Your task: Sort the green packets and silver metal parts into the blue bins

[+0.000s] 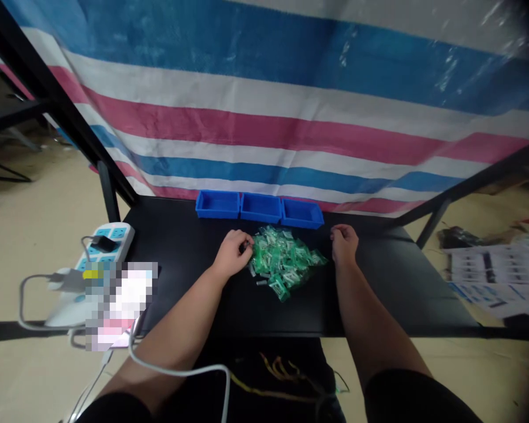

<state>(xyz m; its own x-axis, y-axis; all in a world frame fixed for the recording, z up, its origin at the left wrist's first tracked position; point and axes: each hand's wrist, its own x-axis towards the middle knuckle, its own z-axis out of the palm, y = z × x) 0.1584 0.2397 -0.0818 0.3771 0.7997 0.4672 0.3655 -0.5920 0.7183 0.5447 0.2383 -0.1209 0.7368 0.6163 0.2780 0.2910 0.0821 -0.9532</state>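
Observation:
A heap of small green and clear plastic packets (284,258) lies in the middle of the black table. Against the heap's left edge is my left hand (235,252), its fingers curled together around something dark and too small to make out. My right hand (345,242) rests just right of the heap, apart from it, with thumb and fingertips brought together; whatever they may hold is hidden. Behind the heap stand three blue trays in a row: left (218,204), middle (261,207) and right (302,213).
A white power strip (114,241) with plugs and cables sits at the table's left edge, beside a blurred-out device (126,302). A striped sheet (268,106) hangs behind the table (397,282). Black frame bars flank both sides. Papers (494,270) lie beyond the right edge.

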